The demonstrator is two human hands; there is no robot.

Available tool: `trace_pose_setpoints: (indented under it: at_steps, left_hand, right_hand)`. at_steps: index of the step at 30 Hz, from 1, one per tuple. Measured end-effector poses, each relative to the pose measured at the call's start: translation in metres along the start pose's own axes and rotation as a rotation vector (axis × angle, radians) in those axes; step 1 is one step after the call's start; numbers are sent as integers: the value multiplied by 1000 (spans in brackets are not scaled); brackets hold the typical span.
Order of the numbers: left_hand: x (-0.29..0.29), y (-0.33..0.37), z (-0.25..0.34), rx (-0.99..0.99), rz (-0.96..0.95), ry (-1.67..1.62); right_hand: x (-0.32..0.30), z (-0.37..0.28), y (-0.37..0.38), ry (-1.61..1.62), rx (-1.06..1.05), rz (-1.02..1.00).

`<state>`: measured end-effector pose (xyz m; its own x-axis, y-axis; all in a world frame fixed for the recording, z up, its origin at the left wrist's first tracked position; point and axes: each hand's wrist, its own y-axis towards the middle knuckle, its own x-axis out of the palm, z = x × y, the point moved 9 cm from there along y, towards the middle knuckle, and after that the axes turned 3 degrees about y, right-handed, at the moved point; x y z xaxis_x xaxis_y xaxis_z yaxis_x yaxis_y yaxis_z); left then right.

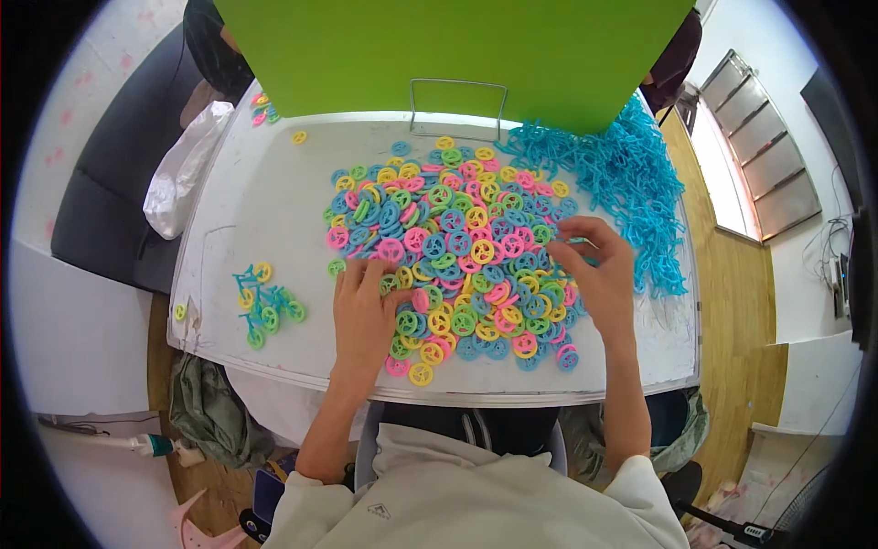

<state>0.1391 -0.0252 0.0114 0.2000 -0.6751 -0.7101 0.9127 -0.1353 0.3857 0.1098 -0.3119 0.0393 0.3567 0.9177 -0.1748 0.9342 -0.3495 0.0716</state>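
Note:
Small plastic wheels (pixel 457 243) in pink, yellow, green and blue lie in a broad heap on the white table (pixel 274 174). At the heap's left edge is my left hand (pixel 366 311), its fingers curled down among the wheels. A green wheel (pixel 389 283) shows between its forefinger and thumb. My right hand (pixel 599 270) is over the heap's right side, fingers bent and thumb brought toward the forefinger. What it pinches, if anything, is too small to make out. Blue stick-like plastic pieces (pixel 631 174) are piled beyond that hand.
To the left lies a small group of blue pieces with wheels attached (pixel 270 302). A green panel (pixel 457 59) rises across the far side, with a wire frame (pixel 457 110) before it. A white plastic bag (pixel 183 174) is at the left edge. Other people are partly visible behind the panel.

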Motion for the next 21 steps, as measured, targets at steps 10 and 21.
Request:
trace_pose_setpoints:
  at_steps: [10,21]
  left_hand:
    - [-22,13,26,-119,97,-287]
    - [84,54,73,-186,-534,-940]
  right_hand:
    - [48,23,22,154,124,-193]
    - [53,23,18,330,36,-140]
